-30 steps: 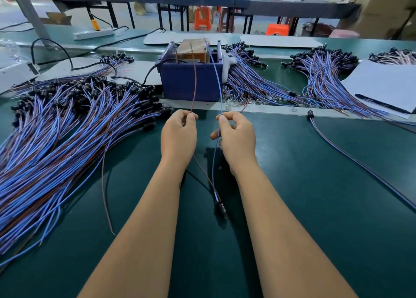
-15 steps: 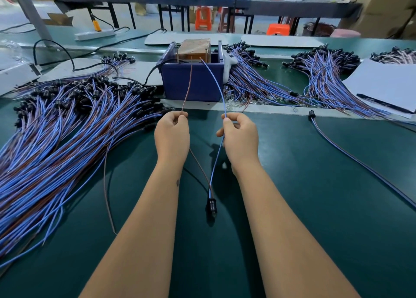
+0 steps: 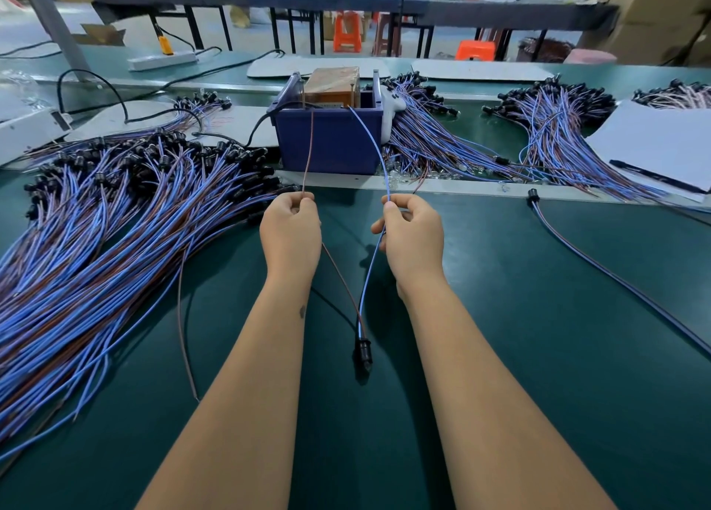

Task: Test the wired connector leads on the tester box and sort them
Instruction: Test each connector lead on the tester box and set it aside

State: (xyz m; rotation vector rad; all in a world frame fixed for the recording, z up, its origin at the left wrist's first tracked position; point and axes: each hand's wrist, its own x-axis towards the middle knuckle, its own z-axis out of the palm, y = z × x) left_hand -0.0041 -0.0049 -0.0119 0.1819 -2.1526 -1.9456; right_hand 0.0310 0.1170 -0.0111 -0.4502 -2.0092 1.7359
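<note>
Two bare hands are working at a green bench (image 3: 577,355), and I am recording items from left to right. Lying at the far left is a large heap of blue and brown leads (image 3: 96,248), their black connectors pointing toward the bench's far side. Next, the left hand (image 3: 290,232) is pinching a brown wire (image 3: 307,151) between thumb and curled fingers; that wire is running up to the top of the blue tester box (image 3: 331,140), which is standing at the back centre of the bench. Below the hand, the brown wire is trailing down to a black connector (image 3: 363,350) lying on the bench between the forearms. The right hand (image 3: 413,236) is pinching a blue wire (image 3: 375,144) likewise, its upper end reaching the box and its lower run joining the same connector. Right of the box, smaller bundles of leads (image 3: 442,151) are lying fanned out. One single lead (image 3: 615,278) is lying apart at the right, below a white sheet (image 3: 654,144).
</note>
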